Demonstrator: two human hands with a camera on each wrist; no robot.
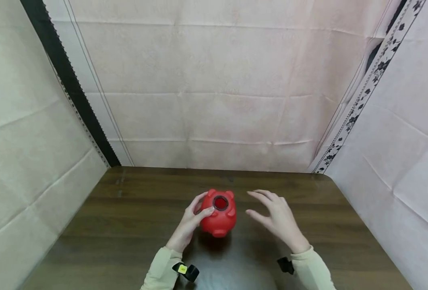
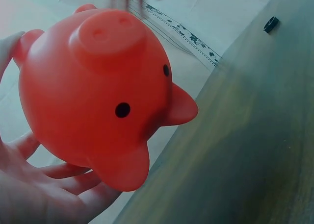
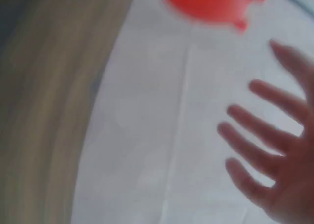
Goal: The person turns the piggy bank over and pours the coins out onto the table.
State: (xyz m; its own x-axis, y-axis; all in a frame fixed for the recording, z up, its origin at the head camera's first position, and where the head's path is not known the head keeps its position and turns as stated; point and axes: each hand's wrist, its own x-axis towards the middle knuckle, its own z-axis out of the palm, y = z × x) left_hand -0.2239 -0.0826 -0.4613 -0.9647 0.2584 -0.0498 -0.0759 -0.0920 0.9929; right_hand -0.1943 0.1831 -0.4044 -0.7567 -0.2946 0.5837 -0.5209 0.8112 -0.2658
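A red piggy bank (image 1: 218,223) is gripped by my left hand (image 1: 191,220) over the middle of the table. Its belly faces up, showing a round opening with a dark rim (image 1: 220,203). In the left wrist view the snout (image 2: 113,32), black eyes and ears of the piggy bank are seen; my left fingers (image 2: 73,182) curve under it. To the right, apart from the piggy bank, my right hand (image 1: 277,213) hovers with fingers spread and nothing held. The right wrist view is blurred, with the piggy bank (image 3: 211,3) at its top edge.
The brown wooden table (image 1: 134,225) has white cloth hangings (image 1: 214,96) behind it and on both sides. A small black round thing (image 2: 271,24) shows against the table in the left wrist view. Each sleeve carries a black wrist device (image 1: 285,266).
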